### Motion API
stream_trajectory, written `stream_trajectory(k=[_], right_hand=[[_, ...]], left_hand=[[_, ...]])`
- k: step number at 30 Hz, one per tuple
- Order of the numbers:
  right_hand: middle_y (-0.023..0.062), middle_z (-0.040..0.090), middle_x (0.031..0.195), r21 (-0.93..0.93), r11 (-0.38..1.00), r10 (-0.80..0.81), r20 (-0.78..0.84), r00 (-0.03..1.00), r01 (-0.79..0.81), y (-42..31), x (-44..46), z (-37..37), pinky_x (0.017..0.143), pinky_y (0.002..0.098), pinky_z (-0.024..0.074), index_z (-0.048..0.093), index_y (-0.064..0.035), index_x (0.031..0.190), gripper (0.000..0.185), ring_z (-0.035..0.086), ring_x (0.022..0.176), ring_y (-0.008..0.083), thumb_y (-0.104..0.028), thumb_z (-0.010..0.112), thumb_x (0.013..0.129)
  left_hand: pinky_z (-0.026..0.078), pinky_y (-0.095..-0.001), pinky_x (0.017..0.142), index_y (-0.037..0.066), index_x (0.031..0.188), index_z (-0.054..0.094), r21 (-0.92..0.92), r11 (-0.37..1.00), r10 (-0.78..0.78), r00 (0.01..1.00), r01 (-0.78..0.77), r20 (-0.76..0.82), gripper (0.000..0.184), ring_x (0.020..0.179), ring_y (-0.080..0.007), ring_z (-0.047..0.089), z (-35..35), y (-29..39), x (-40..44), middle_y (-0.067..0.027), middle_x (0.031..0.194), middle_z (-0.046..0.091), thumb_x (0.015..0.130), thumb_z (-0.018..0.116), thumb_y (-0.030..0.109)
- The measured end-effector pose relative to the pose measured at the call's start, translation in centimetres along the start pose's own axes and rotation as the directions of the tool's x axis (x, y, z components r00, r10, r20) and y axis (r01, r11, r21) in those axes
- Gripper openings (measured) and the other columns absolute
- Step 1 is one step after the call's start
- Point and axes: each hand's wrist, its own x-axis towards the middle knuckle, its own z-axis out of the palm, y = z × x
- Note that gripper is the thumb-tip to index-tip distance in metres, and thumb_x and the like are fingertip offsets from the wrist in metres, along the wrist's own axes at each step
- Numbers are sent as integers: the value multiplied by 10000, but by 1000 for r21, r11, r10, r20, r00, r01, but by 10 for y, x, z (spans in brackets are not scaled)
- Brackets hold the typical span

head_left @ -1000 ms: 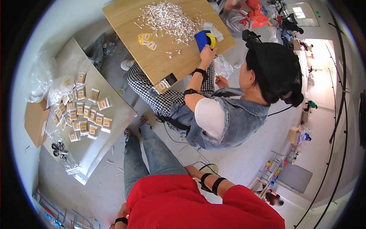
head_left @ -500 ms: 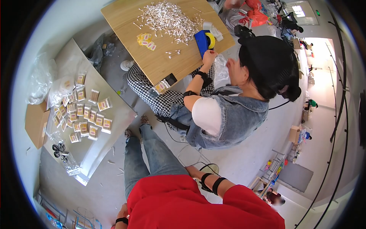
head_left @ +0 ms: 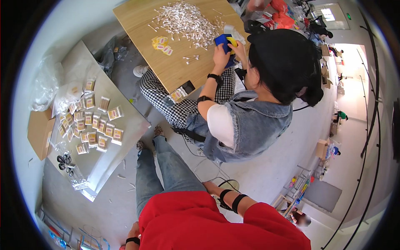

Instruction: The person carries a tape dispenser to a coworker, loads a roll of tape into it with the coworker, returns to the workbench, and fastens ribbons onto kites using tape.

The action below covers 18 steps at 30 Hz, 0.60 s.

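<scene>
Grey tabletop (head_left: 83,62) at left is bearing bagged swab packs (head_left: 96,121); left hand (head_left: 133,229) is hanging beside red shirt (head_left: 196,221), right hand (head_left: 207,186) is resting beside jeans (head_left: 175,168), finger opening and grip cannot be told for either; co-worker's hands (head_left: 221,57) are holding blue tape dispenser (head_left: 223,41) at edge of wooden table (head_left: 171,66)

Red shirt (head_left: 216,221), faded blue jeans (head_left: 177,168), black arm straps (head_left: 238,203). Co-worker (head_left: 254,108): black cap (head_left: 283,62), blue denim vest (head_left: 262,131), white sleeve (head_left: 220,125), black-and-white checked trousers (head_left: 160,98). Light-brown wooden bench (head_left: 134,21): white cotton swabs (head_left: 187,24), yellow-and-white cards (head_left: 160,43), blue tape dispenser (head_left: 221,39) with yellow tape roll (head_left: 232,41). Pale grey bench (head_left: 132,127): packs (head_left: 102,143) labelled yellow and white, black-handled scissors (head_left: 63,159). Brown carton (head_left: 39,133). Red-orange bags (head_left: 282,21).
</scene>
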Motion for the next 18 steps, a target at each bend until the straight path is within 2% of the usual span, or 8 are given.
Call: stream_trajectory(k=[5, 13, 16, 18], right_hand=[[243, 607, 958, -115, 992, -61, -20, 998, 59, 4, 4, 4, 799, 432, 458, 582, -45, 1022, 363, 556, 967, 398, -209, 641, 704], [235, 605, 980, -58, 996, -69, -25, 997, 67, 14, 10, 15, 813, 430, 457, 585, -60, 1057, 387, 553, 974, 400, -209, 638, 704], [235, 606, 979, -69, 996, -60, -12, 998, 59, 17, 11, 17, 817, 429, 455, 585, -63, 1058, 387, 554, 974, 399, -219, 638, 707], [235, 606, 978, -73, 995, -63, -15, 998, 62, 17, 12, 16, 817, 429, 455, 586, -62, 1051, 379, 556, 972, 398, -224, 635, 712]], left_hand=[[471, -438, 752, -16, 891, 636, 2, 1000, 23, 1000, -23, -18, 526, 1011, -405, 527, 2, 0, 1, -284, 982, 581, 775, 514, 483], [476, -447, 741, -13, 860, 648, 42, 991, 131, 986, -127, -100, 526, 1004, -429, 531, 4, 1, -6, -296, 958, 583, 768, 516, 487], [447, -386, 828, -34, 1135, 545, -61, 997, -53, 998, 56, 43, 562, 1069, -259, 536, 11, -15, 14, -205, 1145, 584, 823, 518, 433], [447, -386, 835, -26, 1139, 546, -44, 997, -60, 998, 61, 32, 561, 1083, -275, 533, 11, -17, 14, -211, 1153, 577, 823, 521, 437]])
